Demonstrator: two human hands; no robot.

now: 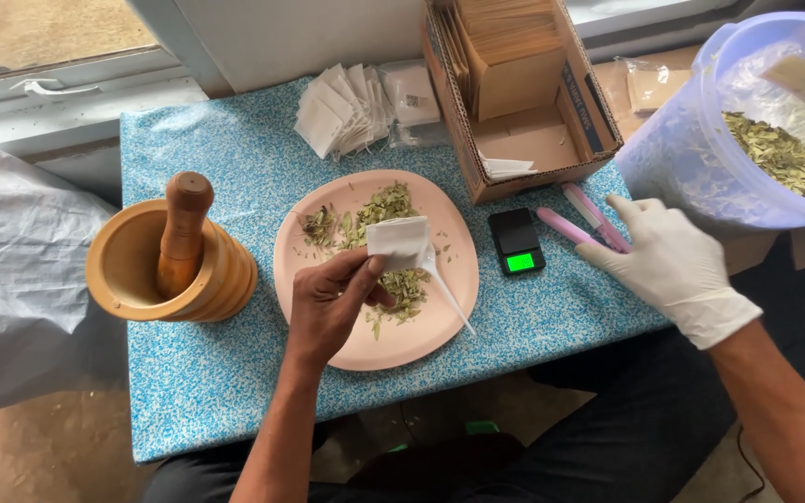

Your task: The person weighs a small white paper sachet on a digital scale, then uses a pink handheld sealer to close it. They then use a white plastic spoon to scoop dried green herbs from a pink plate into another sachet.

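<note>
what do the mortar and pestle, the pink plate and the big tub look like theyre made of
Mortar: looks like turned wood, pale tan, ridged outside, smooth low sheen. Pestle: darker reddish-brown wood, polished. Pink plate: matte and evenly coloured, probably plastic or melamine, though glazed ceramic cannot be ruled out. Big tub: translucent bluish plastic; dried leaves show through its wall.

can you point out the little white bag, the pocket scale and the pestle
small white bag (399, 239), head view, on the middle of its flat face above the left hand's fingers
pocket scale (516, 240), head view, on its black top
pestle (184, 226), head view, on its wooden shaft
</note>
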